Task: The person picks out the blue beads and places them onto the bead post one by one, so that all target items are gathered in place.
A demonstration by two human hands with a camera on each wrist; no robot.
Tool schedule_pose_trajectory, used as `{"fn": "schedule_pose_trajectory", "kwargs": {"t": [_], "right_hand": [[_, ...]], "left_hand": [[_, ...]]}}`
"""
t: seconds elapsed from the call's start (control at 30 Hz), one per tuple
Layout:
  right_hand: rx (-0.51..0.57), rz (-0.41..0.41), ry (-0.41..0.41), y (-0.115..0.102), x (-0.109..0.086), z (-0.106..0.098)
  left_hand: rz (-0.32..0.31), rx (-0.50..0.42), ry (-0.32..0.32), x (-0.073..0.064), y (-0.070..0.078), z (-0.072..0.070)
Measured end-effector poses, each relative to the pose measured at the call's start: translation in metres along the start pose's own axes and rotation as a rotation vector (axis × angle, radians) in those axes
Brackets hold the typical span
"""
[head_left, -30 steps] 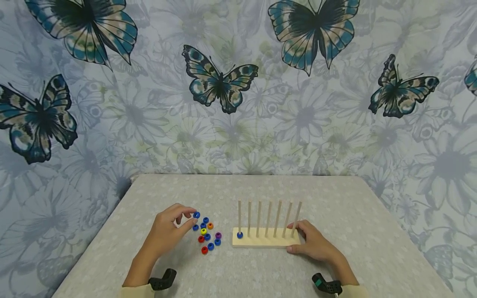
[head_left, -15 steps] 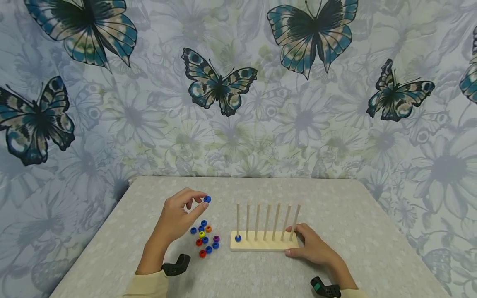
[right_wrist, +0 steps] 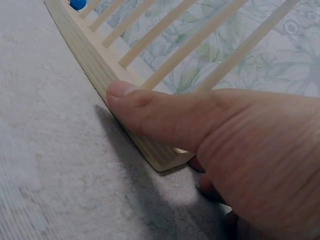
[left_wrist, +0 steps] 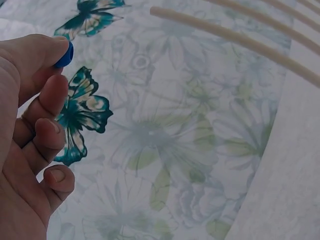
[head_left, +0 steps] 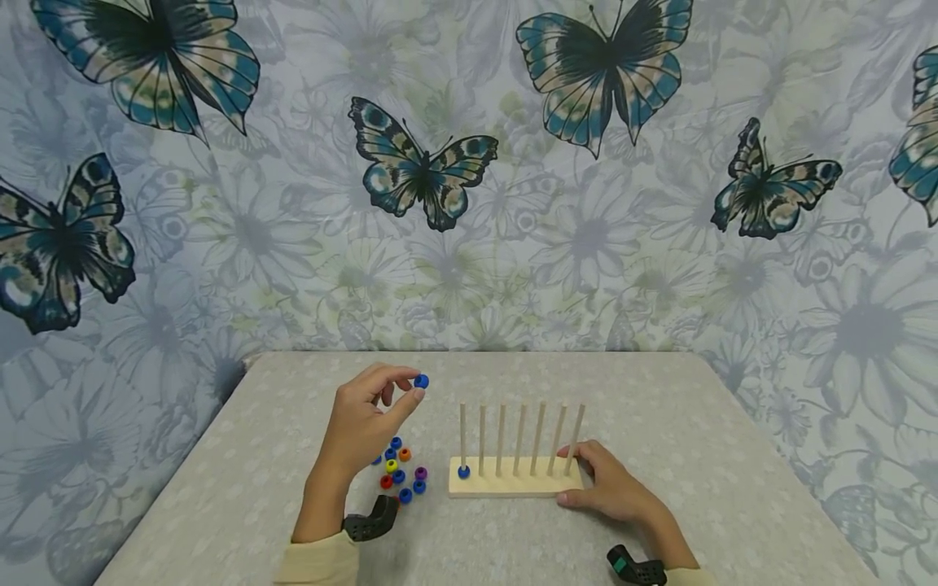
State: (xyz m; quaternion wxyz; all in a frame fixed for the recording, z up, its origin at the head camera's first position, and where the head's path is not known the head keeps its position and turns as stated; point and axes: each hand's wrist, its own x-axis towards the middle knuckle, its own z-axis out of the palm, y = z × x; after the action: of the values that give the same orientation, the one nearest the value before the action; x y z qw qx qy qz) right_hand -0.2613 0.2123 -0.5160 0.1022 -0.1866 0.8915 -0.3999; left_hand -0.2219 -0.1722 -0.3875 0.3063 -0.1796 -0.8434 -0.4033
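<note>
My left hand (head_left: 368,419) pinches a blue bead (head_left: 421,381) between thumb and forefinger, raised to the left of the pegs' tops. In the left wrist view the bead (left_wrist: 64,55) peeks out past the thumb tip, and the other fingers are bent below it. A pale wooden peg board (head_left: 506,488) carries a row of several upright pegs. At the foot of its leftmost peg sits another blue bead (head_left: 464,472). My right hand (head_left: 615,486) grips the board's right end; in the right wrist view the thumb (right_wrist: 145,107) lies along its front edge.
Loose beads lie left of the board, among them a yellow bead (head_left: 392,466), an orange bead (head_left: 405,454) and a purple bead (head_left: 421,473). My left forearm partly covers the group. A pale patterned cloth (head_left: 733,488) covers the table, with a butterfly-print wall behind.
My left hand has lifted the blue bead off the table and carried it up and to the right, toward the leftmost peg. My right hand keeps its grip on the board.
</note>
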Motion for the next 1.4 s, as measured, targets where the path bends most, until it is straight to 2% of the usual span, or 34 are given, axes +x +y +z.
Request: {"fn": "schedule_pose_trajectory", "kwargs": {"t": [0.47, 0.73, 0.9, 1.13, 1.4], "right_hand": [[-0.013, -0.006, 0.023, 0.0, 0.004, -0.002], [-0.013, -0.008, 0.014, -0.002, 0.002, -0.002], [-0.021, -0.002, 0.007, -0.002, 0.0, 0.0], [-0.021, -0.013, 0.017, -0.002, 0.0, 0.001], [-0.032, -0.017, 0.023, -0.004, -0.001, 0.001]], "left_hand": [[0.046, -0.061, -0.053, 0.007, 0.009, 0.016], [0.012, -0.117, -0.095, 0.004, 0.011, 0.027], [0.026, -0.089, -0.116, 0.003, 0.014, 0.032], [0.036, -0.07, -0.114, 0.002, 0.014, 0.032], [0.044, -0.066, -0.153, 0.001, 0.014, 0.034]]}}
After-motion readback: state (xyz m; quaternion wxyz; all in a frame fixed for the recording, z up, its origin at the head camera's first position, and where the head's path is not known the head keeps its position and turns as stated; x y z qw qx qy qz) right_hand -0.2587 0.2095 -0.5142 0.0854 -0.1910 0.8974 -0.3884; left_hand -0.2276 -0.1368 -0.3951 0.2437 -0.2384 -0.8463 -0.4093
